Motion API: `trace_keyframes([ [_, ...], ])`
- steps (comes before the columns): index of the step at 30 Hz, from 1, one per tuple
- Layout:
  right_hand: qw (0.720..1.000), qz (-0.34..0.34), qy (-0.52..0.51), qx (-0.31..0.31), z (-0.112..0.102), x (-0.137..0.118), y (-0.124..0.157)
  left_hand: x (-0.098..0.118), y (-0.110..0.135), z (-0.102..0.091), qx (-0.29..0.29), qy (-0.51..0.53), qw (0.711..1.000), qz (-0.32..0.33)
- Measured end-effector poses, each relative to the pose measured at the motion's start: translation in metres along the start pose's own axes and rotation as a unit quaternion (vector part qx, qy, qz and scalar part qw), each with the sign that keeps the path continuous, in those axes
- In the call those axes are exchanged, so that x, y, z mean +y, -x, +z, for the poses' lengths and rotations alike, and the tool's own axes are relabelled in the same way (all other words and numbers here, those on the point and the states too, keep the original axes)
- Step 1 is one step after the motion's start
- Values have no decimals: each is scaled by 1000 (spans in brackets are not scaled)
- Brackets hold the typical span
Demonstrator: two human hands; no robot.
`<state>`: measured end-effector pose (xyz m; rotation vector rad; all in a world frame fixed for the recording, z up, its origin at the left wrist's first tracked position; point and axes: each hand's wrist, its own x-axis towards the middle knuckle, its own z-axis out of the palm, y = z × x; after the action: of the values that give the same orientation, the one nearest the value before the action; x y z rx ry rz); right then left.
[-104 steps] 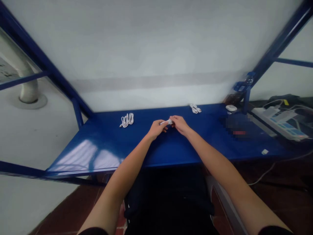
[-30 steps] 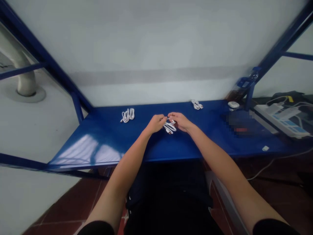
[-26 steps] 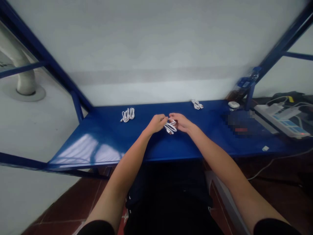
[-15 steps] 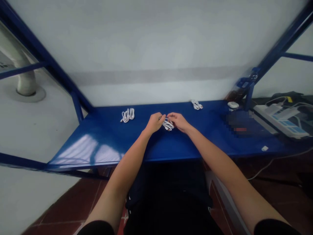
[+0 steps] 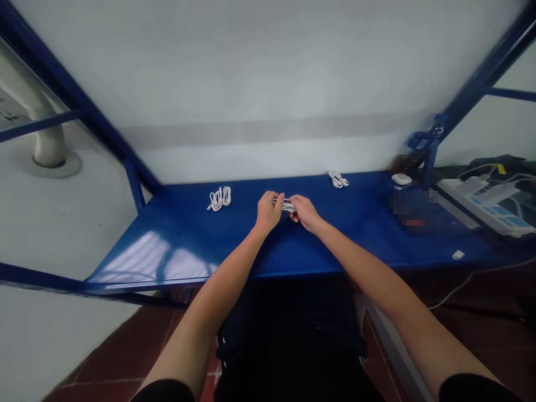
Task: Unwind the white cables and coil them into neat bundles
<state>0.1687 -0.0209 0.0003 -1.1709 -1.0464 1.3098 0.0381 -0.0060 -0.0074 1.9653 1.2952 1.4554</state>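
1. Loops of the held cable (image 5: 287,205), drooping toward six o'clock in the earlier frame with a plug end showing, now lie in a flatter, nearly level bunch between the hands. The left hand (image 5: 268,211) stands more upright; the plug no longer shows clearly.
2. Left hand: closed around the nine o'clock end of the bunch, thumb on the near side. Some strands disappear behind it, so how many it grips I cannot tell.
3. Right hand (image 5: 305,211): gripping the three o'clock end, its fingers curled under and partly hidden.
4. The white cable is near the middle of the view, in front of the wearer and over the blue table (image 5: 201,229); whether it touches the surface I cannot tell.
5. Taking the held cable as the clock's centre, one white coil (image 5: 219,199) lies at nine o'clock and another white bundle (image 5: 338,179) at two o'clock, both on the table and apart from the hands.
6. Step in hand, as I judge it: gathering and straightening the loops. The next move seems to call for a steady left grip and small right-finger adjustments, lest strands spring loose.
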Motion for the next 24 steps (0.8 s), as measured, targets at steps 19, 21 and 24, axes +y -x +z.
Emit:
trace_keyframes([
  [19, 966, -118, 220, 61, 3, 6, 8, 5, 1, 1, -12, -20, 993, -119],
  [21, 954, -145, 249, 86, 1, 6, 6, 2, 0, 6, -27, 44, 988, -148],
  [24, 958, -130, 230, 110, -2, 7, 1, 4, 2, 10, -51, 81, 983, -159],
])
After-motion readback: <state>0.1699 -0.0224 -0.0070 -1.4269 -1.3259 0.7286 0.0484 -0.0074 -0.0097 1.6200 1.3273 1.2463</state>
